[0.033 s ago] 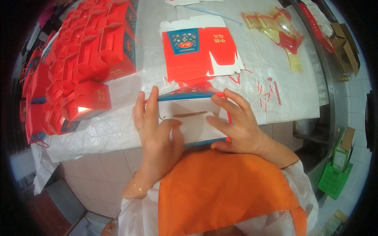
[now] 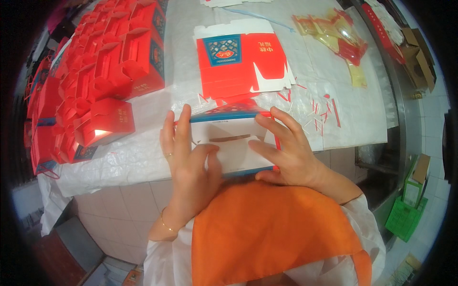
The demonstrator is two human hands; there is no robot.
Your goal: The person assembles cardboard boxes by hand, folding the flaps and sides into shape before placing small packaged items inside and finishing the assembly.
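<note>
Between my hands, at the near edge of the table, is a carton [image 2: 234, 129] with its white bottom flaps facing up. A dark slit runs between the flaps, and blue and red show at the carton's edges. My left hand [image 2: 187, 150] holds its left side, two fingers reaching past the far left corner and the thumb over the near flap. My right hand [image 2: 288, 150] grips the right side, fingers at the far corner and over the near flap, thumb at the near edge. Beyond the carton lies a stack of flat red box blanks [image 2: 272, 52].
Rows of folded red boxes [image 2: 107, 62] crowd the left of the table. Red and white paper scraps [image 2: 322, 114] lie right of the carton. Wrapped packets [image 2: 336, 35] sit at the back right. A green crate [image 2: 405, 217] stands beyond the right edge.
</note>
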